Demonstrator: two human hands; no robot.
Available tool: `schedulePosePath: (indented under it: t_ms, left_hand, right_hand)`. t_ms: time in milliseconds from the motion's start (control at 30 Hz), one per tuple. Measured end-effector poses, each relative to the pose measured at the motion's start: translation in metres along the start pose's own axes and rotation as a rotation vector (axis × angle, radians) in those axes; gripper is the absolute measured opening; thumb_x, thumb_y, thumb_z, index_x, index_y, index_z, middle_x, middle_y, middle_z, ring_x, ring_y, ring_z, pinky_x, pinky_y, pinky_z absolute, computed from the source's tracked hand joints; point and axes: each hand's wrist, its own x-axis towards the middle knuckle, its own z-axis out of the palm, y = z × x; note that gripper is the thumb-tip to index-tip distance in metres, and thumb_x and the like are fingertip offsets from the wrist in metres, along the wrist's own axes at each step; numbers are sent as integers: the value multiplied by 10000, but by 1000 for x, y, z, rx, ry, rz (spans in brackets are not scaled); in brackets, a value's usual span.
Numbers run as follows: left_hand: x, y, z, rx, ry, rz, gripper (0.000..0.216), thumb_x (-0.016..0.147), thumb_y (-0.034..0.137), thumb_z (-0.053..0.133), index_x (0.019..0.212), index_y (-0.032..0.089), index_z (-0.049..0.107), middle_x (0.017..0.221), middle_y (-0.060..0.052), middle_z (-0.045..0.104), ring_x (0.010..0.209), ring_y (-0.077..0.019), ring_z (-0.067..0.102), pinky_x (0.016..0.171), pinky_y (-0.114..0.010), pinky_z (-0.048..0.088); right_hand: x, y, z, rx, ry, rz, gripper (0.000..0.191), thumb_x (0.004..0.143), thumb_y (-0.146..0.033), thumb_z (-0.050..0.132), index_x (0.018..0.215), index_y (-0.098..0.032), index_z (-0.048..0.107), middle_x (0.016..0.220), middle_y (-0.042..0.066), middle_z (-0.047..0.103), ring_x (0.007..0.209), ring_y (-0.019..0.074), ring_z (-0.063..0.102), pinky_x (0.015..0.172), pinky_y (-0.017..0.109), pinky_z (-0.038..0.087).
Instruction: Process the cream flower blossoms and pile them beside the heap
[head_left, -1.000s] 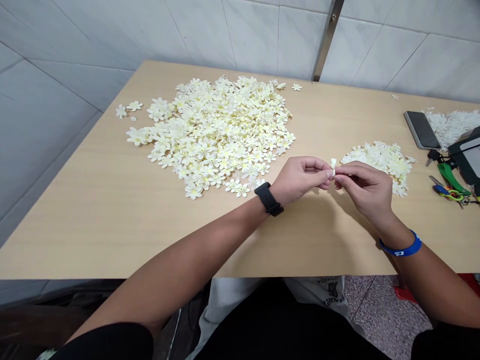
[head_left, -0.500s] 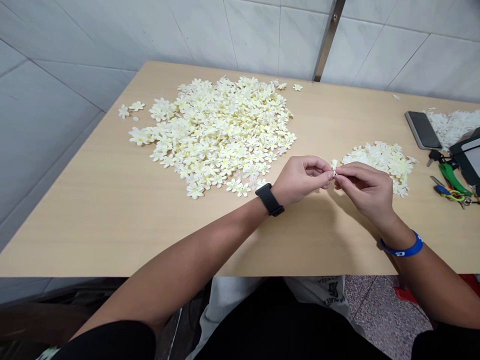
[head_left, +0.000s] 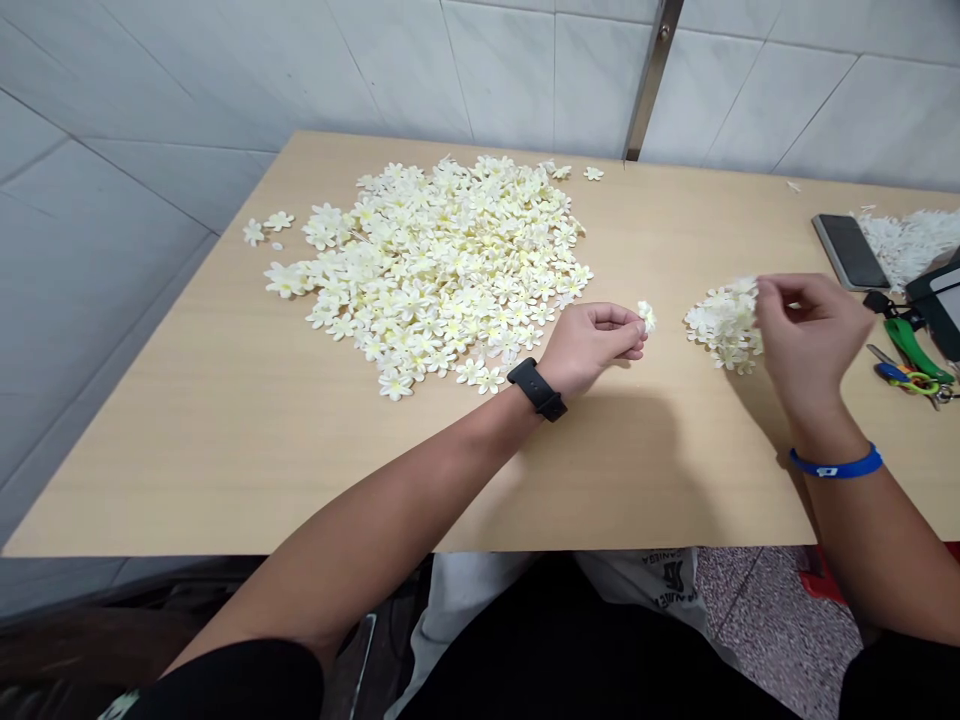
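Between thumb and fingers my left hand (head_left: 600, 345) pinches a small cream artificial flower (head_left: 647, 317), raised over the middle of the table. My right hand (head_left: 814, 335) is apart from it, over the right side of a small pile of white flower pieces (head_left: 724, 325), and covers part of that pile. Its thumb and fingers are drawn together, slightly blurred; whether anything is between them is hidden. Left of my left hand spreads a big heap of cream flowers (head_left: 450, 260) with yellow centres.
On the right lie a phone (head_left: 851, 252), a mound of thin white pieces (head_left: 911, 245), a dark case (head_left: 941, 300) and keys with a green strap (head_left: 911, 348). Loose flowers (head_left: 279, 221) lie at the far left. A tiled wall (head_left: 495, 75) borders the wooden table (head_left: 225, 450).
My right hand has let go of the flower and moved right, over the small pile. My left hand keeps the flower and has shifted slightly left.
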Motion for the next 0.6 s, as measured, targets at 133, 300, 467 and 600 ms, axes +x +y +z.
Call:
schedulePosePath:
  t_ms: [133,300,467,600]
  left_hand:
    - [2,-4,0,-3,19,-4,87,799,139,748,768,87,685,724,-34,710,613,-75,666,643,-218,584]
    - [2,-9,1,4,-15,3,110,802,170,764,806,85,693,748,-48,719,637,-81,666,657,-231,587]
    - [-2,-7,4,31,-91,50,147,796,200,798,811,91,700,722,-29,707,657,-77,665,702,-230,588]
    - [-4,-7,5,46,-102,53,130,811,192,787,818,95,702,728,-32,711,660,-81,667,695,-231,587]
  right_hand:
    - [18,20,-14,-273,-172,-259,135,813,-109,741,852,-226,795,808,94,730,647,159,619,641,313,508]
    - [-8,-24,1,-50,-259,-315,89,897,-166,691,884,-232,749,858,55,747,783,188,691,648,302,549]
    - [-34,-59,17,71,-397,-440,82,921,-179,702,958,-233,751,879,49,771,765,190,715,687,342,576]
    - [-36,-55,17,105,-374,-391,111,921,-167,699,950,-251,766,879,47,781,783,200,729,679,347,577]
